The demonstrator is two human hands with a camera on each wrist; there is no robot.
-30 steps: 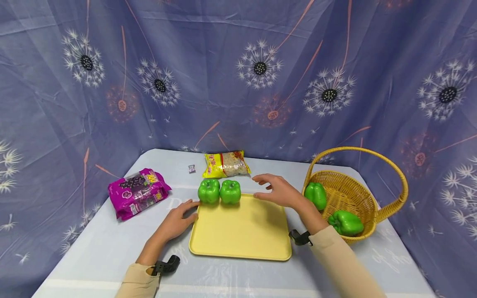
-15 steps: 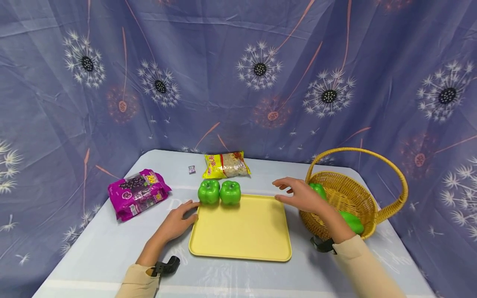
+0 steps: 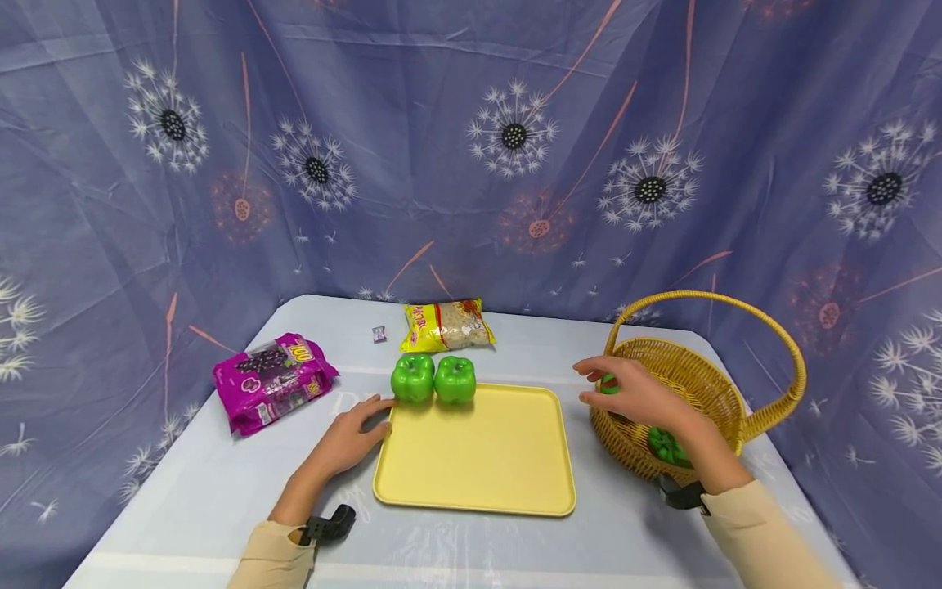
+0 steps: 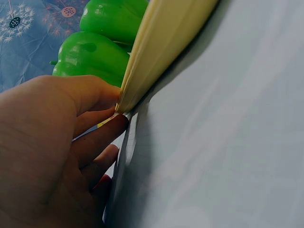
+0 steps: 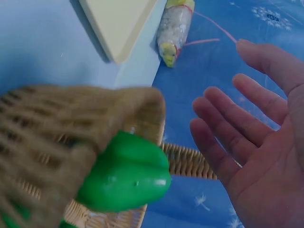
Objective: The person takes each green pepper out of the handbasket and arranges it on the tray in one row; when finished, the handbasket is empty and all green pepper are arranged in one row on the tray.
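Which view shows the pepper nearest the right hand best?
Right wrist: the green pepper fills the frame inside the basket. On the head view the right hand mostly hides it; the left wrist misses it.

the right hand (image 3: 639,394) hides most of one basket pepper (image 3: 607,384); the small wrapper (image 3: 379,333) is too tiny to read.

The left hand (image 3: 352,433) lies flat on the worktop (image 3: 206,491), fingers relaxed, fingertips against the near left corner of the tray (image 3: 478,458). The right hand (image 3: 639,397) hovers over the left rim of the basket (image 3: 706,393), fingers spread and straight, its grip holding nothing. Both forearms wear beige sleeves.
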